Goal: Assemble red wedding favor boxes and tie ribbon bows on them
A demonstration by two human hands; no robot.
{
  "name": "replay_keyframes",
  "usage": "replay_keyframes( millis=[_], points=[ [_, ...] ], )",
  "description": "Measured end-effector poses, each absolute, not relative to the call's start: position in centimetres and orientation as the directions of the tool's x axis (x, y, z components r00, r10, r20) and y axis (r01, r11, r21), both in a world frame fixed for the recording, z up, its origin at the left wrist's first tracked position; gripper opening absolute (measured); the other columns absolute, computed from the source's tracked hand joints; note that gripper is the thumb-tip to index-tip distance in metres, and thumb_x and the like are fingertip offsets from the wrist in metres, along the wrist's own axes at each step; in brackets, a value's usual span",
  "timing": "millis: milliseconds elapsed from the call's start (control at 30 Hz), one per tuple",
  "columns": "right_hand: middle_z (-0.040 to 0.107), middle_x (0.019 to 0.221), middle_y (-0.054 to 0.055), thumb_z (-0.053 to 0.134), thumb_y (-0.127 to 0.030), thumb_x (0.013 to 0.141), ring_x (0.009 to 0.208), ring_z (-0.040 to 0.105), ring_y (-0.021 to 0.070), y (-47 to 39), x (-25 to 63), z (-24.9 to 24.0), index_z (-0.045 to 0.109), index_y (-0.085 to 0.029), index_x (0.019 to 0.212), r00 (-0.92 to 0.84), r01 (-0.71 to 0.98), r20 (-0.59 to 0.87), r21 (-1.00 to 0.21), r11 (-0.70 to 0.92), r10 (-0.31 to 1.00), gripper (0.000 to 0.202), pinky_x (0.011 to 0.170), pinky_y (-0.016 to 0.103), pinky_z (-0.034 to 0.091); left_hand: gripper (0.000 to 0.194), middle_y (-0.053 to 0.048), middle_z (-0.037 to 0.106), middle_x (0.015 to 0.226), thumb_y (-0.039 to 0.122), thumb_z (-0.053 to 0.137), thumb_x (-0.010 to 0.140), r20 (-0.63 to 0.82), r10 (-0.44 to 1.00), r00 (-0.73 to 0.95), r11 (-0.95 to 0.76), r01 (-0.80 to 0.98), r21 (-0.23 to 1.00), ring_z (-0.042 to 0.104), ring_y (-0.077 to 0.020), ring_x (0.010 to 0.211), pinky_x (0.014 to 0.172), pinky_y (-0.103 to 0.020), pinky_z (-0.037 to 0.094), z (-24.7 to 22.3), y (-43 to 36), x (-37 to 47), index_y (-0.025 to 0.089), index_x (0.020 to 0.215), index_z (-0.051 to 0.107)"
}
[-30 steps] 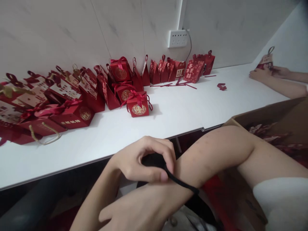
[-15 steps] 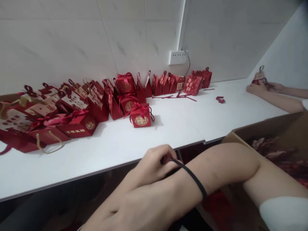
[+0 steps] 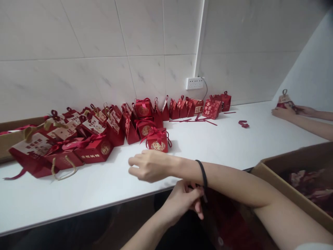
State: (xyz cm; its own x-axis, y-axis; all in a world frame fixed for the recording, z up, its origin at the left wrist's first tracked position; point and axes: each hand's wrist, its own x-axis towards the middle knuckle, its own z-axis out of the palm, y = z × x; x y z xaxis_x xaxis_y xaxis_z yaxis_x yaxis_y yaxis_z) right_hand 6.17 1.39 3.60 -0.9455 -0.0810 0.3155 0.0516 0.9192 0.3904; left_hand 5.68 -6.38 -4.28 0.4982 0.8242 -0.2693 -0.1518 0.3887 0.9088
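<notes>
My right hand point(image 3: 151, 166) reaches in from the right over the white table's front edge, fingers loosely bent and a little apart, with nothing visible between them. It is just in front of a red gift box point(image 3: 157, 141) with a ribbon bow and gold emblem. A black band point(image 3: 202, 173) circles my right wrist. Below that forearm, my left hand point(image 3: 186, 198) is at the table edge, its thumb and fingers curled together; what they may hold is too small to make out.
Many red gift boxes point(image 3: 95, 151) line the back and left of the white table point(image 3: 205, 139). Red strips point(image 3: 192, 120) and a red loop point(image 3: 244, 124) lie farther right. A cardboard box point(image 3: 262, 170) stands at the right. Another person's hands point(image 3: 283, 113) hold a small box.
My right hand has moved up and forward over the table, near the ribboned box. My left hand has come off the black band and sits lower. The view has tilted up slightly.
</notes>
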Motion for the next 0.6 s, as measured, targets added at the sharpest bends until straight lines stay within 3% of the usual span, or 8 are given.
replay_keyframes(
  millis=[100, 200, 300, 367, 400, 467, 533, 600],
  points=[
    [0.057, 0.081, 0.008, 0.034, -0.011, 0.089, 0.067, 0.053, 0.018, 5.1, 6.9, 3.1, 0.057, -0.013, 0.084, -0.943, 0.166, 0.331, 0.448, 0.878, 0.009, 0.023, 0.057, 0.032, 0.036, 0.041, 0.002, 0.05, 0.035, 0.048, 0.058, 0.072, -0.375, 0.718, 0.586, 0.369, 0.136, 0.919, 0.048, -0.0114, 0.031, 0.037, -0.022, 0.033, -4.5, -5.6, 4.9, 0.019, 0.048, 0.043],
    [0.059, 0.088, 0.012, 0.038, -0.014, 0.088, 0.075, 0.054, 0.0211, 8.9, 8.5, 2.9, 0.058, -0.011, 0.086, -0.878, 0.376, 0.447, 0.418, 0.827, 0.173, 0.02, 0.064, 0.034, 0.038, 0.036, 0.002, 0.055, 0.04, 0.046, 0.06, 0.072, -0.293, 0.809, 0.51, 0.211, 0.212, 0.954, 0.05, -0.0117, 0.034, 0.041, -0.023, 0.037, -3.6, -4.1, 2.7, 0.019, 0.054, 0.045],
    [0.06, 0.095, 0.014, 0.041, -0.016, 0.087, 0.082, 0.053, 0.0223, 11.8, 10.2, 2.3, 0.06, -0.011, 0.087, -0.781, 0.504, 0.562, 0.309, 0.807, 0.273, 0.02, 0.069, 0.035, 0.04, 0.033, 0.003, 0.054, 0.042, 0.041, 0.053, 0.079, 0.112, 0.984, 0.136, -0.132, 0.144, 0.981, 0.051, -0.0116, 0.041, 0.051, -0.025, 0.04, -1.8, -1.2, -0.7, 0.019, 0.056, 0.047],
    [0.059, 0.098, 0.014, 0.042, -0.016, 0.087, 0.085, 0.053, 0.0227, 13.1, 10.8, 1.4, 0.06, -0.011, 0.088, -0.7, 0.559, 0.638, 0.209, 0.802, 0.322, 0.019, 0.074, 0.036, 0.042, 0.028, 0.003, 0.055, 0.048, 0.033, 0.049, 0.082, 0.415, 0.886, -0.205, -0.394, 0.137, 0.909, 0.051, -0.0114, 0.049, 0.057, -0.025, 0.041, -0.8, 1.7, -3.1, 0.019, 0.058, 0.047],
    [0.058, 0.1, 0.015, 0.042, -0.017, 0.086, 0.087, 0.053, 0.0232, 13.6, 10.9, 0.8, 0.06, -0.011, 0.09, -0.646, 0.584, 0.68, 0.146, 0.799, 0.348, 0.019, 0.077, 0.036, 0.043, 0.025, 0.003, 0.055, 0.052, 0.03, 0.048, 0.082, 0.493, 0.808, -0.322, -0.471, 0.149, 0.87, 0.052, -0.0116, 0.053, 0.06, -0.025, 0.042, -0.6, 3.4, -4.1, 0.019, 0.059, 0.046],
    [0.056, 0.105, 0.016, 0.044, -0.02, 0.086, 0.094, 0.053, 0.0248, 14.2, 10.8, -0.4, 0.058, -0.01, 0.098, -0.508, 0.614, 0.764, -0.004, 0.79, 0.398, 0.021, 0.083, 0.038, 0.044, 0.016, 0.002, 0.056, 0.063, 0.026, 0.049, 0.079, 0.51, 0.719, -0.473, -0.49, 0.175, 0.854, 0.054, -0.0128, 0.063, 0.067, -0.025, 0.044, -0.6, 6.8, -5.5, 0.02, 0.065, 0.049],
    [0.052, 0.109, 0.018, 0.045, -0.025, 0.086, 0.102, 0.051, 0.0266, 14.6, 10.3, -1.7, 0.053, -0.01, 0.108, -0.356, 0.607, 0.82, -0.162, 0.778, 0.449, 0.028, 0.089, 0.041, 0.043, 0.007, 0.0, 0.059, 0.079, 0.026, 0.052, 0.076, 0.443, 0.732, -0.518, -0.423, 0.165, 0.891, 0.057, -0.0151, 0.079, 0.079, -0.028, 0.045, -1.4, 9.9, -6.1, 0.019, 0.079, 0.053],
    [0.05, 0.112, 0.019, 0.043, -0.028, 0.086, 0.107, 0.049, 0.0276, 14.8, 9.6, -2.9, 0.046, -0.011, 0.115, -0.243, 0.576, 0.828, -0.296, 0.762, 0.505, 0.033, 0.092, 0.043, 0.043, 0.015, -0.003, 0.061, 0.093, 0.027, 0.053, 0.076, 0.388, 0.77, -0.506, -0.372, 0.138, 0.918, 0.057, -0.0175, 0.092, 0.087, -0.031, 0.044, -2.6, 12.2, -6.2, 0.019, 0.089, 0.054]
  ],
)
